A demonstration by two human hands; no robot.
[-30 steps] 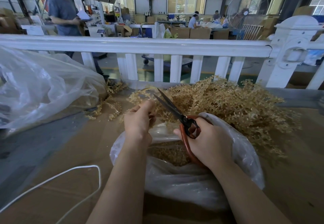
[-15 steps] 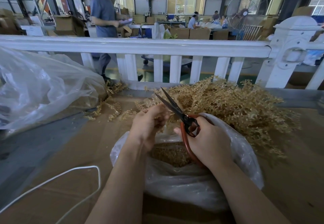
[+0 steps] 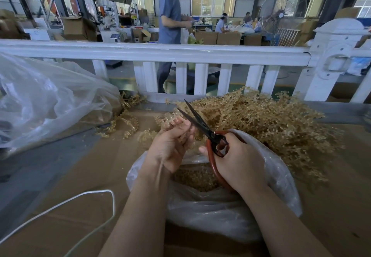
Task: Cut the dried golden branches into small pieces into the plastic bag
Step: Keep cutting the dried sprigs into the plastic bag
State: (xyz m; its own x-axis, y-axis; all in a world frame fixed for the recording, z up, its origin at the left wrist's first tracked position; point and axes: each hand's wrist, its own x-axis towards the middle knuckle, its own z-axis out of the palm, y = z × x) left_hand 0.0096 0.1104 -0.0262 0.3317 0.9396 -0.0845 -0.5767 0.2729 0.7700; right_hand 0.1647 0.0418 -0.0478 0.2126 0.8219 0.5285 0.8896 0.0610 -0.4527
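A big heap of dried golden branches (image 3: 261,120) lies on the cardboard-covered table, behind and right of a clear plastic bag (image 3: 220,212) with cut golden pieces (image 3: 196,178) inside. My left hand (image 3: 170,144) pinches a golden sprig (image 3: 170,119) above the bag's mouth. My right hand (image 3: 236,162) grips red-handled scissors (image 3: 202,126), their dark blades parted and pointing up and left, just right of the sprig.
A large clear plastic bag (image 3: 46,100) bulges at the left. Loose sprigs (image 3: 124,124) lie beside it. A white cord (image 3: 84,198) loops at the front left. A white railing (image 3: 180,53) runs behind the table; a person (image 3: 170,25) walks beyond it.
My left hand has brought the sprig to the right, close to the parted blades. The person behind the railing has walked to the right.
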